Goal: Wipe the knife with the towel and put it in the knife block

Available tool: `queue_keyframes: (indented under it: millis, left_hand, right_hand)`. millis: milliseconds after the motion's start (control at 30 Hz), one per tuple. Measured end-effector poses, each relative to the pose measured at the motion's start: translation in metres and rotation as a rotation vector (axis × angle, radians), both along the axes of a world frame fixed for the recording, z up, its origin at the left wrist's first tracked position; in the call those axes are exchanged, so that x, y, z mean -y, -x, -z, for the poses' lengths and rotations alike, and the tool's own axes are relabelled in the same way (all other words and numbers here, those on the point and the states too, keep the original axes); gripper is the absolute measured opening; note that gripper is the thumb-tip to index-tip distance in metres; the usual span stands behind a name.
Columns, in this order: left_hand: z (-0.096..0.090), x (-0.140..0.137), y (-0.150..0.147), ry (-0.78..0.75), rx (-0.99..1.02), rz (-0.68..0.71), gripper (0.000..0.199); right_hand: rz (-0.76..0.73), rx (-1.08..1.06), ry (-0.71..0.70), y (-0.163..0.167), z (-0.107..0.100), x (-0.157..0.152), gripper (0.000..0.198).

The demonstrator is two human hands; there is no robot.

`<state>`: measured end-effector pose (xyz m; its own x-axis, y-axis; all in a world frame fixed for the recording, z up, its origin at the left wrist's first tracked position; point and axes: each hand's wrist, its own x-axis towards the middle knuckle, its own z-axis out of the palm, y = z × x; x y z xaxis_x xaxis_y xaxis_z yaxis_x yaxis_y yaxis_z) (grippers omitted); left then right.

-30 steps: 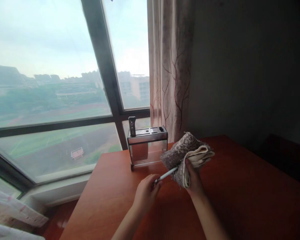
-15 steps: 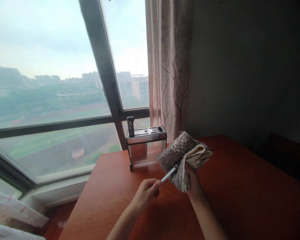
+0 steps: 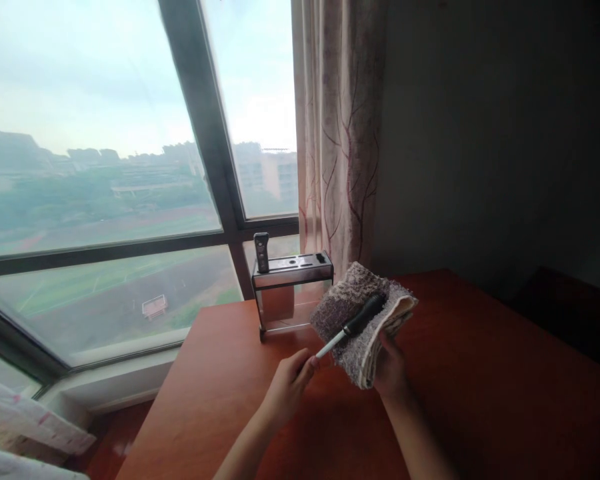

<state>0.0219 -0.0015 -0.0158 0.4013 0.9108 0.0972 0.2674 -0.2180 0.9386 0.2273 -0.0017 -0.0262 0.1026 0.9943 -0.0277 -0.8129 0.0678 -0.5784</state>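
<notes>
My left hand [image 3: 291,387] is closed around the pale, thin shaft of a black-handled tool [image 3: 365,315]; whether it is a knife or a sharpening rod I cannot tell. The handle points up and to the right, lying in the fold of a grey, shaggy cleaning cloth [image 3: 344,297] with a cream backing. From below and the right, my right hand [image 3: 391,368] grips the cloth, its thumb showing against the near edge and its other fingers largely hidden. Behind the cloth stands a clear-sided knife block [image 3: 294,265] with a dark handle [image 3: 261,253] sticking up at its left end.
Everything is above or on a reddish-brown wooden table [image 3: 205,380]. A large window [image 3: 105,200] with dark frames lies to the left, above a pale sill [image 3: 125,377]. A patterned curtain [image 3: 340,133] hangs behind, beside a dark wall [image 3: 480,133] on the right.
The cloth has opened away from the tool, uncovering its black handle. My left hand has shifted slightly to the left on the shaft; the knife block stays put.
</notes>
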Motion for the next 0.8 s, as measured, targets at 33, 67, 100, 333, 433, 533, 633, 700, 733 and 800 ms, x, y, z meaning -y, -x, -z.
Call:
queue_keyframes:
  millis: [33,67,100,333,433,533,633,700,733,800]
  left_hand:
    - [-0.001,0.001,0.0,-0.015,-0.017,0.004,0.041]
    - [-0.002,0.002,-0.001,-0.026,-0.033,0.01,0.041]
    - [-0.003,0.003,-0.001,-0.03,-0.046,0.02,0.041]
    - [0.0,0.006,-0.006,-0.002,-0.021,0.052,0.038]
    - [0.002,0.004,-0.006,-0.093,-0.036,-0.011,0.032]
    - [0.002,0.002,-0.003,-0.21,-0.072,-0.113,0.027]
    - [-0.001,0.002,-0.001,-0.217,-0.095,-0.133,0.03]
    - [-0.002,0.002,0.0,-0.197,-0.082,-0.106,0.032]
    - [-0.002,0.002,0.0,-0.183,-0.067,-0.092,0.034]
    - [-0.002,0.001,0.0,-0.128,-0.022,-0.063,0.038]
  right_hand:
    - [0.009,0.015,-0.002,0.001,-0.001,0.0,0.035]
    - [0.023,0.028,-0.003,0.002,-0.001,-0.001,0.035]
    - [0.044,0.037,-0.002,0.003,-0.003,-0.002,0.035]
    - [0.193,0.098,0.015,0.01,-0.007,-0.009,0.049]
    - [0.258,0.16,0.022,0.013,-0.009,-0.008,0.048]
    - [0.302,0.236,0.027,0.017,-0.012,-0.006,0.044]
    - [0.329,0.245,0.031,0.019,-0.016,-0.005,0.047]
    - [0.316,0.223,0.033,0.018,-0.016,-0.005,0.05]
    - [0.301,0.213,0.031,0.018,-0.015,-0.005,0.05]
    - [0.27,0.2,0.025,0.017,-0.013,-0.006,0.049]
